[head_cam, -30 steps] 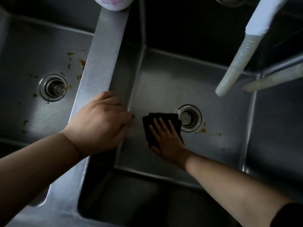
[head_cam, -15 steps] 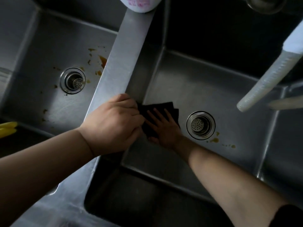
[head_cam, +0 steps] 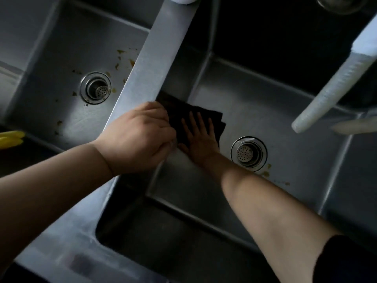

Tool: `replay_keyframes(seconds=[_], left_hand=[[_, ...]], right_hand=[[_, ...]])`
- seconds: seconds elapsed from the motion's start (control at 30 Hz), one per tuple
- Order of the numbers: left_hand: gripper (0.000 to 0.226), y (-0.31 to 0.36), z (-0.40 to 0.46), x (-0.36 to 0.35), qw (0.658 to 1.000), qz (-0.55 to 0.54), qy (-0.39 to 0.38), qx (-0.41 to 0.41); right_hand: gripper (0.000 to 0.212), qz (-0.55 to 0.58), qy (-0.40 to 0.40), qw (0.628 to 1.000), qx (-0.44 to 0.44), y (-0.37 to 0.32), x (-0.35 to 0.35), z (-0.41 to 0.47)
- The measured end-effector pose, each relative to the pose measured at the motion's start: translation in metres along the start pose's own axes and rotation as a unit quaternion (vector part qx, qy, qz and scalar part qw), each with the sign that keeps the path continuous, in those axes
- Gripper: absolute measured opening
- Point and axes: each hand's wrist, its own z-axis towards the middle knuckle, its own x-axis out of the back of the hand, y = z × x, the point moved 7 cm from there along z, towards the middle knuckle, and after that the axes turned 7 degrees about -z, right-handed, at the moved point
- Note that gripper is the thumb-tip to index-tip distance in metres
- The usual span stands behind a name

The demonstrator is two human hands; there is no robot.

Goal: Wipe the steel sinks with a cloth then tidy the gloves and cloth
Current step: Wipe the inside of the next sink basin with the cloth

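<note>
Right hand (head_cam: 201,139), fingers flat, presses black cloth (head_cam: 195,121) into right sink (head_cam: 285,123), left corner. Left hand (head_cam: 138,137) braces on divider (head_cam: 155,58), grip probably curled, empty. Risk: stains by drain (head_cam: 248,153) missed.

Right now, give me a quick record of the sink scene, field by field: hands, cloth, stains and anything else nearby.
left hand: rests on the divider between the sinks, fingers curled over its edge
right hand: presses flat on the cloth
cloth: dark, folded, at the left side of the right sink
stains: brown spots in the left sink and beside the right drain
hose: white, hangs over the right sink
gloves: yellow, at the left edge
</note>
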Motion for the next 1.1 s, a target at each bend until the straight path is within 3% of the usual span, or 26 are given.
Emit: replay_keyframes(seconds=[0.27,0.37,0.5,0.87,1.0,1.1], left_hand=[[0.017,0.005,-0.003,-0.002,0.999,0.046,0.001,0.014],[0.019,0.006,-0.004,-0.005,0.998,0.065,-0.007,0.016],[0.02,0.005,-0.006,-0.006,0.995,0.091,-0.021,0.024],[0.019,0.01,0.009,-0.04,0.965,0.228,-0.083,0.094],[0.038,-0.003,0.021,-0.067,0.95,0.22,-0.112,0.19],[0.036,-0.019,0.015,-0.113,0.926,0.137,-0.193,0.293]], right_hand=[[0.067,-0.057,-0.011,0.989,0.136,-0.091,-0.026,-0.113],[0.057,-0.041,-0.009,0.983,0.177,-0.1,-0.028,-0.128],[0.062,-0.071,-0.012,0.976,0.204,-0.092,-0.029,-0.12],[0.063,-0.015,0.021,0.993,0.115,-0.002,-0.002,-0.025],[0.061,-0.017,0.025,0.998,0.05,0.037,0.007,0.022],[0.06,-0.019,0.042,0.999,0.011,0.061,0.018,0.054]])
